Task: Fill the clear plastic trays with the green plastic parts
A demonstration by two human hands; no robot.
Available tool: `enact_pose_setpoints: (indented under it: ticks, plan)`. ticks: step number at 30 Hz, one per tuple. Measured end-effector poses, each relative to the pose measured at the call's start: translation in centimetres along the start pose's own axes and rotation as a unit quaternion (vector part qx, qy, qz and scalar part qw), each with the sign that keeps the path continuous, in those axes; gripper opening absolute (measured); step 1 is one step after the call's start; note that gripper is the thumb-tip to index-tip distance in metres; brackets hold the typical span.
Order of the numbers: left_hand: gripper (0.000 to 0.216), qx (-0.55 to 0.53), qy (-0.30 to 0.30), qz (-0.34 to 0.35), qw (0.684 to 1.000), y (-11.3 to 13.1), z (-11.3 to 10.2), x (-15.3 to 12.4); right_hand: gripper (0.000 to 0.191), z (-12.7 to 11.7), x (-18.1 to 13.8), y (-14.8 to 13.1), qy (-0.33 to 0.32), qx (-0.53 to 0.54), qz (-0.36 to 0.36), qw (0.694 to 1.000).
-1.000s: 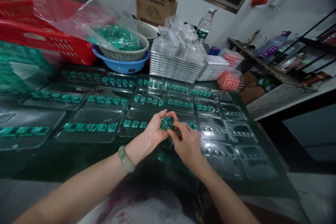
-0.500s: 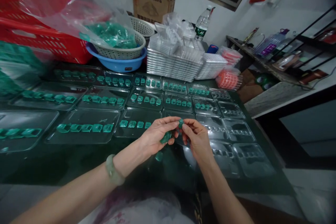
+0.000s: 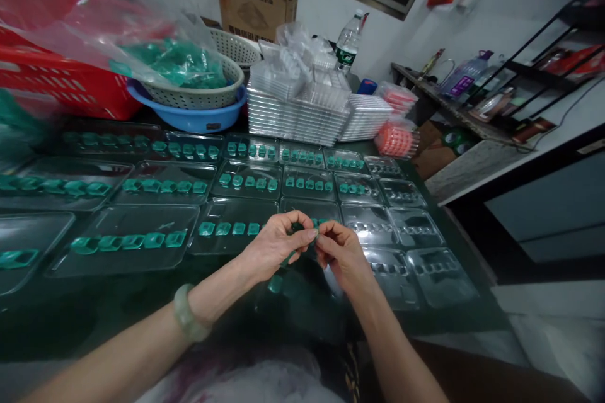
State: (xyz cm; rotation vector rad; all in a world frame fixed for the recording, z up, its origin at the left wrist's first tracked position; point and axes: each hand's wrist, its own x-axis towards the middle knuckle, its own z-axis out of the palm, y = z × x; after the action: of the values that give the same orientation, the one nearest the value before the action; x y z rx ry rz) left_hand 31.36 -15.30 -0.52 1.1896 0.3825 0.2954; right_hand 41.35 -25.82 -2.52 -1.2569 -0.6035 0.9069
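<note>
My left hand (image 3: 274, 245) and my right hand (image 3: 341, 253) meet above the near middle of the dark table (image 3: 118, 302), fingertips pinched together. Small green pieces (image 3: 286, 258) show under my left fingers; what my right fingertips pinch is too small to make out. A jade-coloured bangle (image 3: 185, 321) sits on my left wrist. Just beyond the hands lies a clear tray (image 3: 236, 227) holding three green pieces in a row. Rows of similar clear trays (image 3: 165, 186) with green pieces cover the table to the left and behind.
Clear trays without green pieces (image 3: 425, 264) lie at the right. Behind stand a stack of clear trays (image 3: 302, 113), a white basket with bagged green pieces (image 3: 189, 82) in a blue bowl (image 3: 189, 119), a red crate (image 3: 61, 85), a water bottle (image 3: 348, 44) and a cardboard box (image 3: 255, 9).
The view has shifted right and down. My hands dropped slightly and stay pinched together; the green piece seen between my fingertips half a second ago is now hidden.
</note>
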Motion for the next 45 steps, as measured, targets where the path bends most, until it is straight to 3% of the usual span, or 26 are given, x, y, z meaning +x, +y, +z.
enact_pose_setpoints:
  ticks: [7, 12, 20, 26, 29, 34, 45]
  plan:
    - [0.028, 0.049, 0.033, -0.057, 0.997, -0.8, 0.5, 0.2, 0.013, -0.7, 0.1, 0.3, 0.050, -0.069, -0.007, 0.996]
    - [0.026, 0.094, 0.081, -0.029, 0.992, -1.1, 0.6, 0.4, 0.010, -0.4, -0.1, 0.2, 0.087, -0.097, -0.022, 0.991]
    - [0.023, 0.043, 0.026, -0.034, 0.998, -0.7, 0.6, 0.3, 0.011, -0.3, -0.8, 0.1, 0.099, -0.128, -0.035, 0.986]
    - [0.020, 0.090, 0.071, 0.030, 0.993, -0.4, 0.9, 0.0, 0.005, -0.3, -0.7, 0.1, 0.094, -0.149, -0.036, 0.984]
    - [0.022, 0.060, 0.058, -0.033, 0.996, -0.2, 0.7, 0.0, 0.003, -0.3, -0.7, 0.0, 0.093, -0.190, -0.057, 0.976]
    - [0.022, -0.061, -0.025, -0.192, 0.979, 0.5, 0.0, 0.2, 0.003, -0.2, -0.8, 0.2, 0.103, -0.259, -0.091, 0.956]
    - [0.023, -0.189, -0.042, -0.266, 0.944, -0.3, 0.2, 0.0, 0.004, -0.4, -0.9, -0.7, 0.064, -0.249, -0.070, 0.964]
